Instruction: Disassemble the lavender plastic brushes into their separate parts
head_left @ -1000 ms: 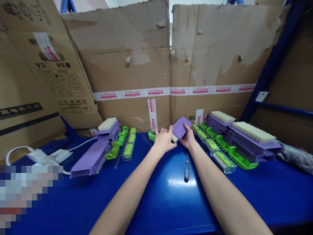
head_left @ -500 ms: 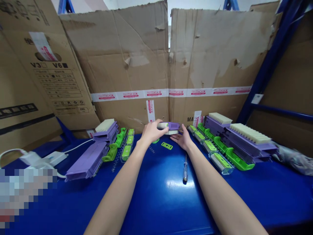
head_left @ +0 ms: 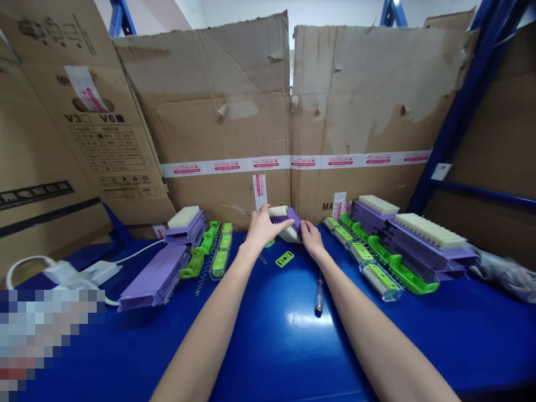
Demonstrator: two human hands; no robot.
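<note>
Near the cardboard, my left hand (head_left: 260, 228) is closed around a purple plastic brush block (head_left: 295, 219) with cream bristles. A cream-white piece with a green end (head_left: 278, 211) sits at the top of that grip; whether it is joined to the block I cannot tell. My right hand (head_left: 311, 237) has its fingers wrapped on the block's right end. The block is tilted, its bristles partly hidden by my fingers. Below the hands lies a flat green slotted plate (head_left: 285, 259). Part of another green piece (head_left: 270, 243) shows behind it, beside a small spring (head_left: 262, 259).
A clear-handled screwdriver (head_left: 319, 296) lies by my right forearm. Purple brush blocks (head_left: 154, 273), green holders (head_left: 193, 263), springs (head_left: 205, 273) and clear-cased green pieces (head_left: 219, 262) line the left; similar purple blocks (head_left: 427, 245) line the right. A white charger with cable (head_left: 62, 272) lies far left.
My right hand has gone from open beside the brush block to gripping its right end. The block has turned, its right end now lower. The view has shifted slightly.
</note>
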